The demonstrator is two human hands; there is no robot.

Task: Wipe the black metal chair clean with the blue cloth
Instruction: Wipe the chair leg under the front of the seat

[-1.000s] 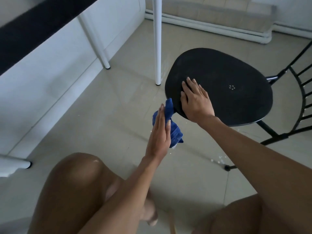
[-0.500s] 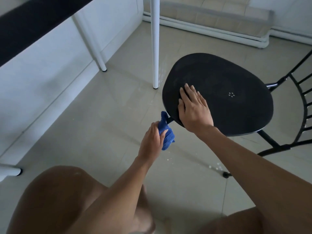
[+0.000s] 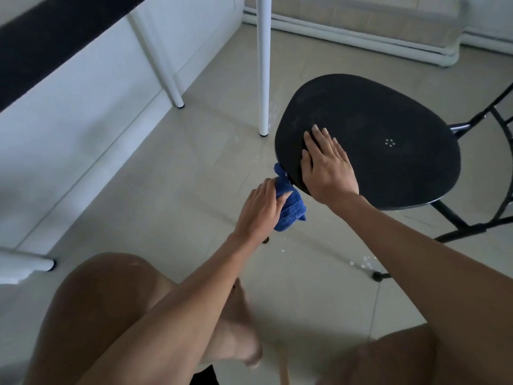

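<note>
The black metal chair [image 3: 388, 120] stands at the right, its round seat facing me and its barred backrest at the right edge. My right hand [image 3: 326, 166] lies flat on the near left part of the seat, fingers together, holding nothing. My left hand [image 3: 261, 208] is closed around the bunched blue cloth [image 3: 290, 207] just below the seat's left rim, where the cloth wraps a front leg that is mostly hidden. The leg's foot peeks out under my left wrist.
A white table leg [image 3: 263, 65] stands just left of the seat, another white leg [image 3: 163, 65] farther left by the white wall. My bare knees fill the bottom of the view. The chair's black lower frame [image 3: 458, 232] and a foot reach over the tiled floor at the right.
My left hand went from flat beside the cloth to closed around it, slid down the leg, then came up a little. My right hand stayed on the seat.
</note>
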